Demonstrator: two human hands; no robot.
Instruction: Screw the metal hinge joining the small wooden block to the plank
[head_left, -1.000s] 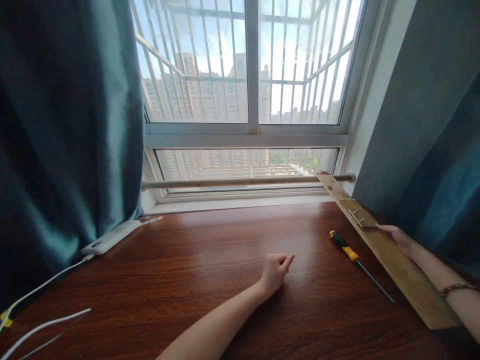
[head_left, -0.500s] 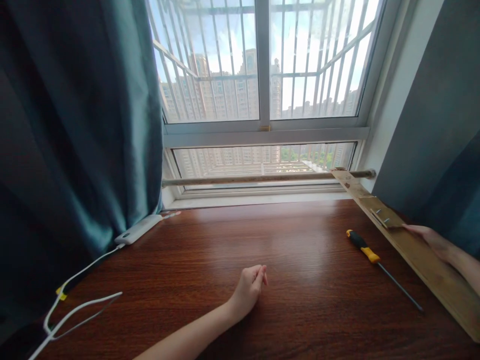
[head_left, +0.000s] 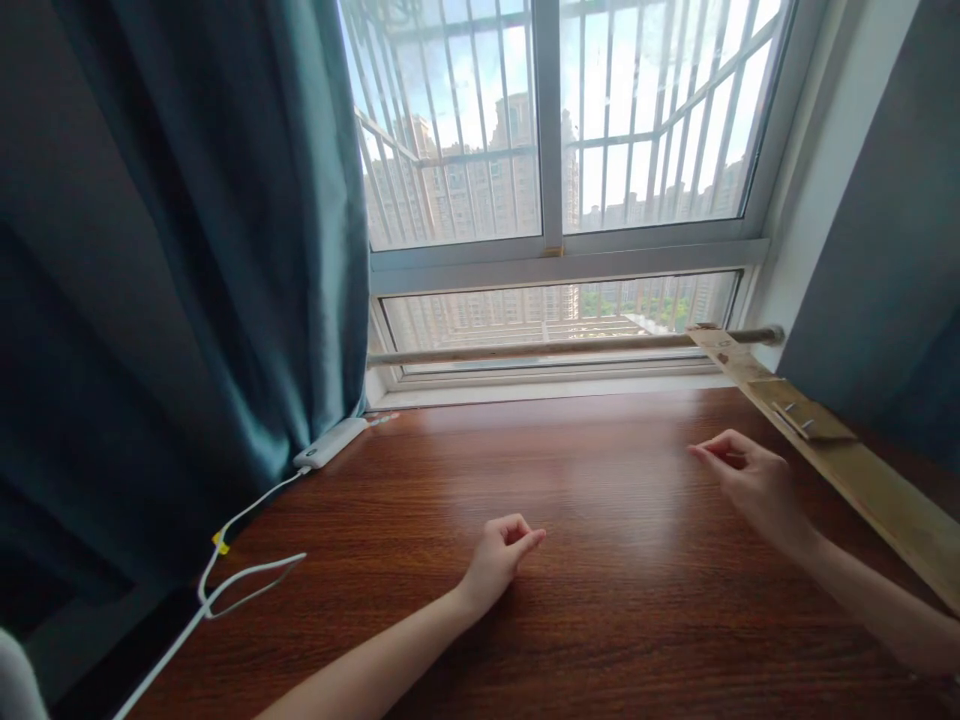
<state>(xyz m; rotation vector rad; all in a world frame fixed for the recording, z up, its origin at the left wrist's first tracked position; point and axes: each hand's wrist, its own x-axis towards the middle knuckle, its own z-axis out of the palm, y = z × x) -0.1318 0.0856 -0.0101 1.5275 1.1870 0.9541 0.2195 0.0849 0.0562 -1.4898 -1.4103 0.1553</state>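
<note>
My right hand (head_left: 754,482) hovers over the tabletop (head_left: 600,470), fingers loosely curled with thumb and forefinger apart, holding nothing — near the wooden plank (head_left: 855,470) that runs along the right side, its far end propped on the rod (head_left: 555,347) at the window sill. My left hand (head_left: 499,555) rests mid-tabletop, fingers curled in, empty. Far left, a white power bank (head_left: 330,443) and its cable (head_left: 240,580) lie by the teal curtain (head_left: 187,250).

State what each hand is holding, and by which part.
Neither holds anything. The left hand rests loosely curled on the desk; the right hand hovers empty near the wooden plank.
</note>
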